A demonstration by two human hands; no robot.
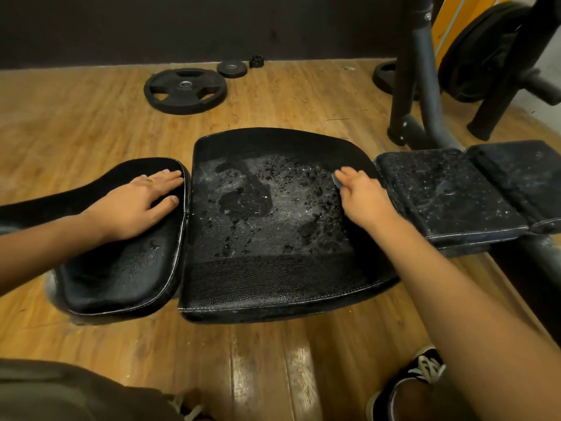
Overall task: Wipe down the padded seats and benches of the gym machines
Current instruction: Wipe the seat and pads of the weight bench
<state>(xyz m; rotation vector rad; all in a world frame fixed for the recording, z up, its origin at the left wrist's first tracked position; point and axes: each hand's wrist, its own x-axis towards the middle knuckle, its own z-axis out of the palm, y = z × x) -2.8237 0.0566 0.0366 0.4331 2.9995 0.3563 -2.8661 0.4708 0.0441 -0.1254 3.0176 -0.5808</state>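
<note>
The middle pad of the bench sits in the centre of the view, its black vinyl covered in beads and pools of liquid across the upper half, while the strip nearest the camera looks drier. The right hand rests at the pad's far right corner, fingers curled over a small grey-blue cloth. Only a sliver of it shows and the hand is blurred. The left hand lies flat with fingers spread on the left pad, holding nothing and seemingly bracing the body.

I judge the wipe of the middle pad to be just starting, since the spray is mostly undisturbed. The next move calls for broad, pressed strokes across the wet patch, reaching the seams.

The right pad, just beside it, is also speckled and looks unwiped. Beyond, on the wooden floor, lie a large weight plate and a smaller one, with a machine frame at the right.
</note>
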